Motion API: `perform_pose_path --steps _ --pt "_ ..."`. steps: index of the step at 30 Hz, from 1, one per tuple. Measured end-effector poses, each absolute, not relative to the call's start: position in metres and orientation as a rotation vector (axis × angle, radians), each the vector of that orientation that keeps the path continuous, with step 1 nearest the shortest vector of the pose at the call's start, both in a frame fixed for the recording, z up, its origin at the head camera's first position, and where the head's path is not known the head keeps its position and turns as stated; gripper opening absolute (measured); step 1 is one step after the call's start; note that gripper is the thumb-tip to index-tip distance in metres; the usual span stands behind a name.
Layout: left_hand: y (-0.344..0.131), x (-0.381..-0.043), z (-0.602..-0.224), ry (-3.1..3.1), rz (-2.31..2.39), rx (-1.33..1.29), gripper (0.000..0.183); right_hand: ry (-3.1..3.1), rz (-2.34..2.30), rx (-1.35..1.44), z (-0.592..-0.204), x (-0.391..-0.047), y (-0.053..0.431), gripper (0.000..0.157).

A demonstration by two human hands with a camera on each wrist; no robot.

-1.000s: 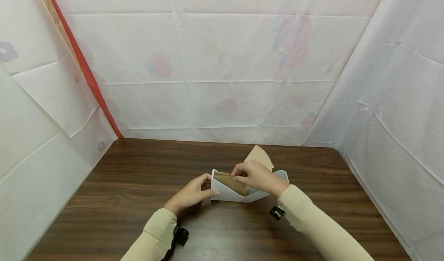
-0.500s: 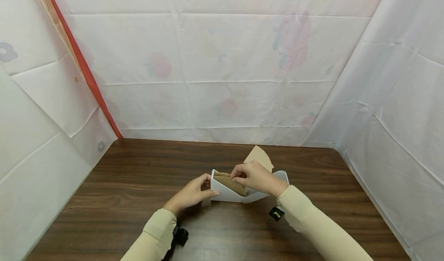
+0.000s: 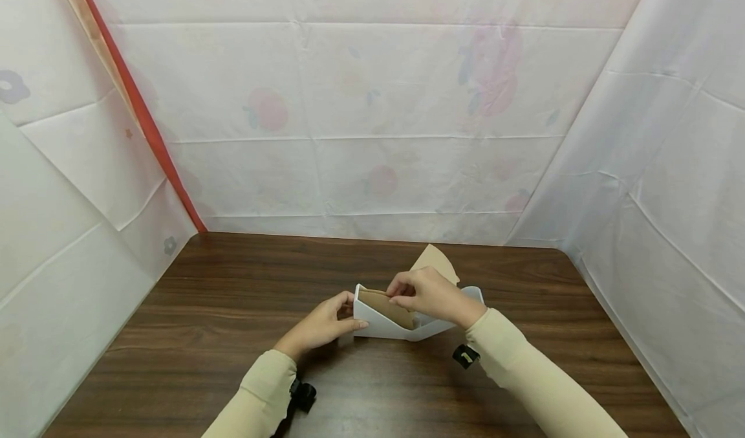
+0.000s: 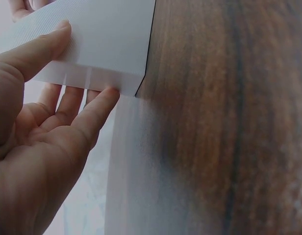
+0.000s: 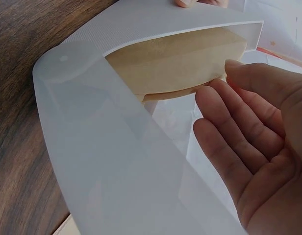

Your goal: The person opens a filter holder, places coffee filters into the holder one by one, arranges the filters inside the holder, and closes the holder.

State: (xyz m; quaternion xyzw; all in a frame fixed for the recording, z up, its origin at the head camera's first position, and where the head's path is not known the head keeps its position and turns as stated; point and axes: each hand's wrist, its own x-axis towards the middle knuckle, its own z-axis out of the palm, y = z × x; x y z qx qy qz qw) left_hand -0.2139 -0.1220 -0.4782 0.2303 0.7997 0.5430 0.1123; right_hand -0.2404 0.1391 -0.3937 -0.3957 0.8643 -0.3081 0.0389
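Note:
A low white plastic holder (image 3: 378, 325) with cut-down sides stands on the table. My left hand (image 3: 319, 325) grips its left end, thumb on the front wall and fingers against the end wall, as the left wrist view shows. Inside lean brown coffee filters (image 5: 175, 61), filling the holder's left part. My right hand (image 3: 433, 295) reaches over the holder from the right and pinches the filters' upper edge between thumb and index finger; its other fingers are loosely bent. How many filters it pinches I cannot tell. The holder's right part is partly hidden by this hand.
Behind the holder lies a loose, fan-shaped tan filter (image 3: 435, 262), partly covered by the right hand. The dark wood table (image 3: 244, 283) is bounded by white printed cloth (image 3: 372, 101) at the back and sides. A red strip (image 3: 145, 121) runs up the left corner.
The filters' top edges sit slightly closer together in the holder, and my right hand has shifted only a little. My left hand and the holder stay where they were.

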Motion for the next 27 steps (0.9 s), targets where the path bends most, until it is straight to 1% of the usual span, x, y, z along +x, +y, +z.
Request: perform_pose_path --steps 6,21,27 --pt "-0.122 -0.213 -0.478 2.352 1.596 0.669 0.036 2.678 -0.938 -1.209 -0.388 -0.241 0.145 0.008" --pt "-0.123 -0.212 -0.476 2.338 1.59 0.655 0.036 2.746 -0.933 -1.099 -0.377 -0.247 0.163 0.011" --pt "-0.118 -0.194 -0.446 2.325 1.62 0.66 0.029 2.784 -0.946 -1.083 -0.372 -0.25 0.175 0.011"
